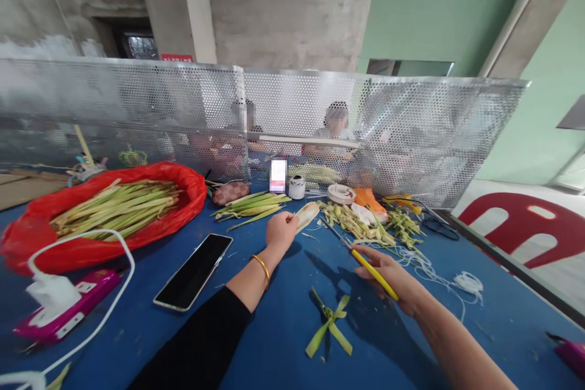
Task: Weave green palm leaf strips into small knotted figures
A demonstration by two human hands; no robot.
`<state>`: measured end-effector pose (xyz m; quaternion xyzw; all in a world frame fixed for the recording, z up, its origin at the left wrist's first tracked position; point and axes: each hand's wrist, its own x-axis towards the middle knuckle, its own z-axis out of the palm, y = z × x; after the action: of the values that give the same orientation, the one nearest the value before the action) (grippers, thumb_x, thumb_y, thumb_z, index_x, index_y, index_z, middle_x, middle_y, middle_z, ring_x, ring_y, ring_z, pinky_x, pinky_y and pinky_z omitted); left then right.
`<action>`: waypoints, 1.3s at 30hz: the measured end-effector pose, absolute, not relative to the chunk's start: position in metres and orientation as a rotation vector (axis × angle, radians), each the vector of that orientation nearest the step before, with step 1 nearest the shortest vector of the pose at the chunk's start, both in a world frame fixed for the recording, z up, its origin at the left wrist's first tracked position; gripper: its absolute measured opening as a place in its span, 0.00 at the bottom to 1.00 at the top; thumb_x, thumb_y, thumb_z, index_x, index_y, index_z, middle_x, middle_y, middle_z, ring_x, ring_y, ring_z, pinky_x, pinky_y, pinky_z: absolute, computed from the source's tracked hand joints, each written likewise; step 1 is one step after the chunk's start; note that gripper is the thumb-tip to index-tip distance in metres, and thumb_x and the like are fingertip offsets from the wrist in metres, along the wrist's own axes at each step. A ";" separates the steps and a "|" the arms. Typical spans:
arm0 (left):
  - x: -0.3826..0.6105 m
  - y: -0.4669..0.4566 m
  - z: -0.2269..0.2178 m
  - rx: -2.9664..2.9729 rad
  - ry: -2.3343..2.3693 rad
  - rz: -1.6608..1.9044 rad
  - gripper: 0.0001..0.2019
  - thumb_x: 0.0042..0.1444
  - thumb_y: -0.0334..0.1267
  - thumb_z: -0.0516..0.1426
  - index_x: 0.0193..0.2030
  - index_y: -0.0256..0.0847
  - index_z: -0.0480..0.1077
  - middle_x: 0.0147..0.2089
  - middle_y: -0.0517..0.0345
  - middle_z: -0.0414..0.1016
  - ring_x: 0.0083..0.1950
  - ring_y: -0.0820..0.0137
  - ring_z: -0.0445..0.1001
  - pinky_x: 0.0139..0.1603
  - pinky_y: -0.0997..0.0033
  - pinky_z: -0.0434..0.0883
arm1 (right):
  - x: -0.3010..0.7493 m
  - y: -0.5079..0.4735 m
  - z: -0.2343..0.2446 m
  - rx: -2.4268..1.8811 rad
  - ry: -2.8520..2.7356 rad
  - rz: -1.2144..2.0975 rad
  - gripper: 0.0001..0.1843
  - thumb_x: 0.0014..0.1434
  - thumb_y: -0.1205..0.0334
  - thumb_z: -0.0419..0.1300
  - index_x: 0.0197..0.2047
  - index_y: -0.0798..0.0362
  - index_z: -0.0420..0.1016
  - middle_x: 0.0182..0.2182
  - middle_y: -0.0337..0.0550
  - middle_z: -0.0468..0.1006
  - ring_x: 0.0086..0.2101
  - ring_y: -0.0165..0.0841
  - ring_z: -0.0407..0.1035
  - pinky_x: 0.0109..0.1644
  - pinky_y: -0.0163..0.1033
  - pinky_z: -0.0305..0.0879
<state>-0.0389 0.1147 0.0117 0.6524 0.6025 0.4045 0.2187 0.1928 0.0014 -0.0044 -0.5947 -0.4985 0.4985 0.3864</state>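
Observation:
My left hand is closed in a pinch on a pale green leaf strip, held just above the blue table. A gold bangle sits on that wrist. My right hand is wrapped round yellow-handled scissors whose blades point up-left toward the leaf strip. A folded green leaf knot lies on the table between my forearms.
A red bag of green leaf strips lies far left, a black phone near my left arm, a pink power bank with white cable at left. Loose leaves, leaf scraps and white string lie ahead. Perforated metal screen behind, people beyond it.

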 end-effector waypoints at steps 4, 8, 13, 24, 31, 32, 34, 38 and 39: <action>-0.038 0.114 0.011 1.762 1.667 1.159 0.10 0.53 0.39 0.55 0.31 0.40 0.77 0.33 0.52 0.79 0.34 0.65 0.73 0.31 0.71 0.57 | 0.188 0.001 -0.005 -1.460 -1.375 1.173 0.34 0.43 0.54 0.68 0.54 0.53 0.69 0.24 0.32 0.67 0.20 0.24 0.58 0.25 0.32 0.57; -0.033 0.112 0.009 1.754 1.645 1.170 0.09 0.52 0.39 0.56 0.28 0.40 0.77 0.31 0.53 0.79 0.33 0.66 0.72 0.31 0.71 0.56 | 0.186 -0.002 0.000 -1.429 -1.530 1.153 0.37 0.46 0.53 0.67 0.58 0.53 0.65 0.35 0.39 0.73 0.32 0.31 0.66 0.38 0.36 0.65; -0.025 0.109 0.005 1.720 1.603 1.201 0.09 0.51 0.39 0.56 0.27 0.40 0.76 0.28 0.56 0.78 0.30 0.68 0.71 0.30 0.72 0.56 | 0.180 -0.004 0.007 -1.533 -1.576 1.143 0.46 0.43 0.51 0.68 0.64 0.53 0.60 0.52 0.50 0.72 0.48 0.41 0.67 0.52 0.42 0.64; -0.023 0.110 0.004 1.611 1.522 1.267 0.11 0.52 0.40 0.55 0.29 0.38 0.77 0.30 0.54 0.78 0.33 0.66 0.73 0.32 0.71 0.61 | 0.178 -0.005 0.007 -1.485 -1.621 1.116 0.36 0.44 0.47 0.68 0.55 0.51 0.65 0.30 0.36 0.67 0.30 0.31 0.62 0.36 0.35 0.62; -0.004 0.088 0.007 1.627 1.319 1.058 0.08 0.51 0.39 0.58 0.26 0.39 0.76 0.25 0.57 0.77 0.26 0.69 0.72 0.27 0.73 0.62 | 0.176 -0.004 0.009 -1.431 -1.602 1.092 0.33 0.46 0.43 0.67 0.50 0.52 0.65 0.26 0.32 0.61 0.26 0.28 0.56 0.31 0.33 0.56; -0.003 0.086 0.008 1.616 1.296 1.032 0.09 0.51 0.39 0.57 0.26 0.39 0.76 0.23 0.57 0.76 0.24 0.70 0.71 0.25 0.74 0.61 | 0.176 -0.003 0.008 -1.433 -1.590 1.081 0.33 0.46 0.42 0.66 0.48 0.53 0.66 0.25 0.31 0.60 0.25 0.27 0.54 0.29 0.33 0.54; -0.001 0.084 0.009 1.596 1.264 1.000 0.09 0.52 0.40 0.56 0.27 0.39 0.76 0.22 0.59 0.75 0.22 0.71 0.70 0.24 0.74 0.61 | 0.176 -0.001 0.006 -1.445 -1.565 1.068 0.31 0.46 0.40 0.65 0.46 0.54 0.67 0.22 0.29 0.57 0.23 0.26 0.51 0.26 0.33 0.49; -0.002 0.085 0.009 1.592 1.259 0.993 0.10 0.52 0.40 0.56 0.26 0.38 0.75 0.22 0.59 0.73 0.23 0.71 0.69 0.24 0.74 0.61 | 0.173 0.001 0.002 -1.455 -1.534 1.099 0.29 0.48 0.39 0.63 0.43 0.55 0.70 0.20 0.29 0.55 0.21 0.24 0.47 0.23 0.33 0.43; -0.003 0.086 0.009 1.598 1.265 0.997 0.10 0.51 0.40 0.57 0.25 0.38 0.75 0.22 0.59 0.73 0.24 0.71 0.68 0.25 0.74 0.60 | 0.173 0.001 0.002 -1.458 -1.533 1.097 0.29 0.48 0.39 0.63 0.43 0.55 0.70 0.20 0.29 0.56 0.21 0.24 0.47 0.23 0.33 0.43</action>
<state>-0.0031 0.0859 0.0087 0.6383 0.5053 0.3982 0.4227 0.1727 0.0014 0.0022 -0.5682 -0.5976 0.4277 0.3701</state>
